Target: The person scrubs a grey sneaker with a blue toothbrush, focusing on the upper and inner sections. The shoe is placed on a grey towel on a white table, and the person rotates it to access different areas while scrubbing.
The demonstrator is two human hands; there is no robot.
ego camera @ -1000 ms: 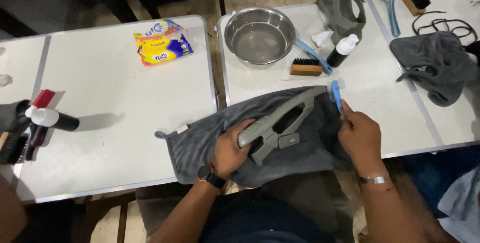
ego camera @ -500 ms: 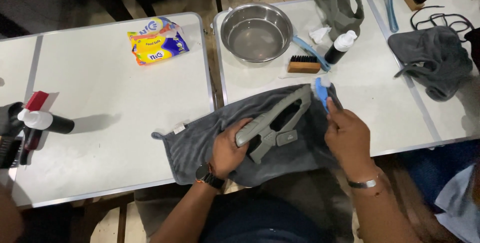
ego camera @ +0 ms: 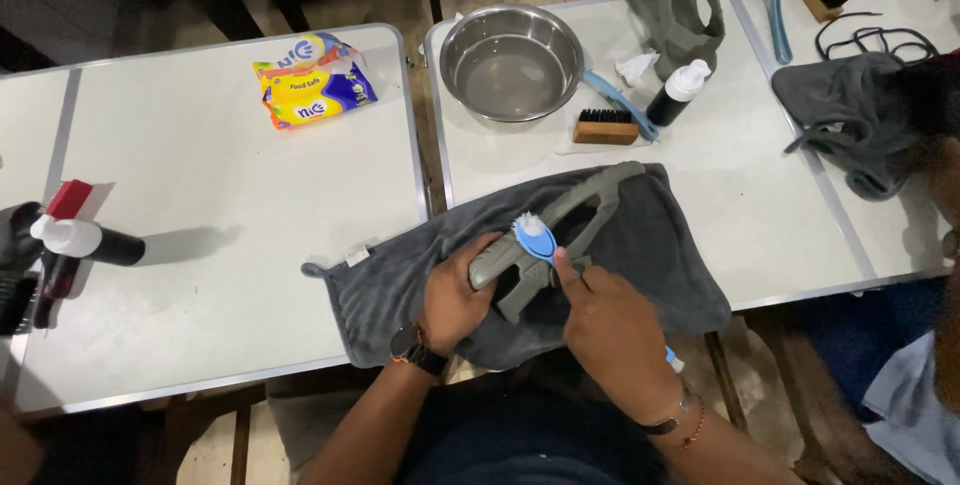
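Left hand (ego camera: 455, 297) grasping grey sandal (ego camera: 560, 230) on grey towel (ego camera: 660, 255) at table's (ego camera: 740, 195) near edge, right hand (ego camera: 610, 320) clenched around blue brush (ego camera: 533, 238), bristles on sandal.

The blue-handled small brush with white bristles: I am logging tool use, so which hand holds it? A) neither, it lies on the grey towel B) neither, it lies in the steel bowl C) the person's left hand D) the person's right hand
D: the right hand grips the blue-handled small brush, its white bristles over the grey sandal, which the left hand steadies on the grey towel.
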